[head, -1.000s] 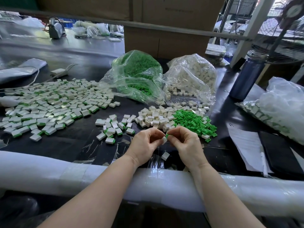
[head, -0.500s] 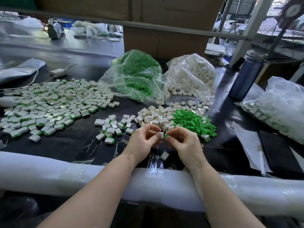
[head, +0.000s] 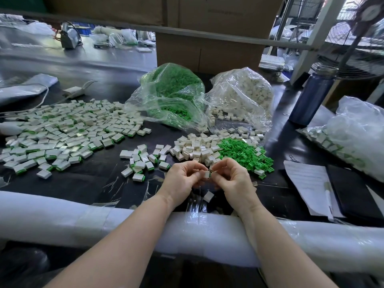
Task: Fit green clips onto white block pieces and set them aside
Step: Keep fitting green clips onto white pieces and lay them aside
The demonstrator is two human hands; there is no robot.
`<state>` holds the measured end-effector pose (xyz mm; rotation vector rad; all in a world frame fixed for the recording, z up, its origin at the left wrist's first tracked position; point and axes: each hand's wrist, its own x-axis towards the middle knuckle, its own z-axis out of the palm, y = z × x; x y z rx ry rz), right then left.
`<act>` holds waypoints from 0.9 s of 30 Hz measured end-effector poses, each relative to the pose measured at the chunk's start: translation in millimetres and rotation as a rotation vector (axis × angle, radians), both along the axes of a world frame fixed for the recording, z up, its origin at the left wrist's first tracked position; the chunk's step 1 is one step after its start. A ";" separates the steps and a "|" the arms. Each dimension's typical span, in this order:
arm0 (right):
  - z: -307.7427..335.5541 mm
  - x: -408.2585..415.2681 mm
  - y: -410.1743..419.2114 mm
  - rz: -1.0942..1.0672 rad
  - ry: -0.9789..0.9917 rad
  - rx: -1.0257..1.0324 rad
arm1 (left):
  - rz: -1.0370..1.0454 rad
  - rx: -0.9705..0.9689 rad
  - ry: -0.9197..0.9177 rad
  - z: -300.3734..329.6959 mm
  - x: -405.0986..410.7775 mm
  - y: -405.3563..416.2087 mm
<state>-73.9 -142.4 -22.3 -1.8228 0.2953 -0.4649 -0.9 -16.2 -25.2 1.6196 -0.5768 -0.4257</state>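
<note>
Just before the green clip pile [head: 247, 155]: left hand [head: 180, 179] pinching white block [head: 206, 174], right hand [head: 232, 179] pinching green clip [head: 210, 174]; press squarely, fully home.

Table surface [head: 87, 181]: black, glossy. Held block [head: 206, 174]: white, with a green clip [head: 210, 174] showing at its right edge. Loose clip heap [head: 246, 155]: bright green throughout. Unfitted block heap [head: 195, 149]: off-white. Finished pile [head: 62, 134]: white faces with green edging. Left bag [head: 172, 96]: clear film, green contents. Right bag [head: 243, 94]: clear film, cream-white contents. Bottle [head: 311, 96]: dark blue body, silver cap. Edge padding [head: 62, 217]: white, translucent wrap. Paper sheet [head: 307, 183]: white with faint grey print. Cartons [head: 207, 23]: plain brown.
</note>
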 end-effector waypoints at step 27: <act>0.0 0.6 -2.5 0.074 0.015 0.002 | -0.032 0.071 -0.092 -1.1 -0.4 -1.1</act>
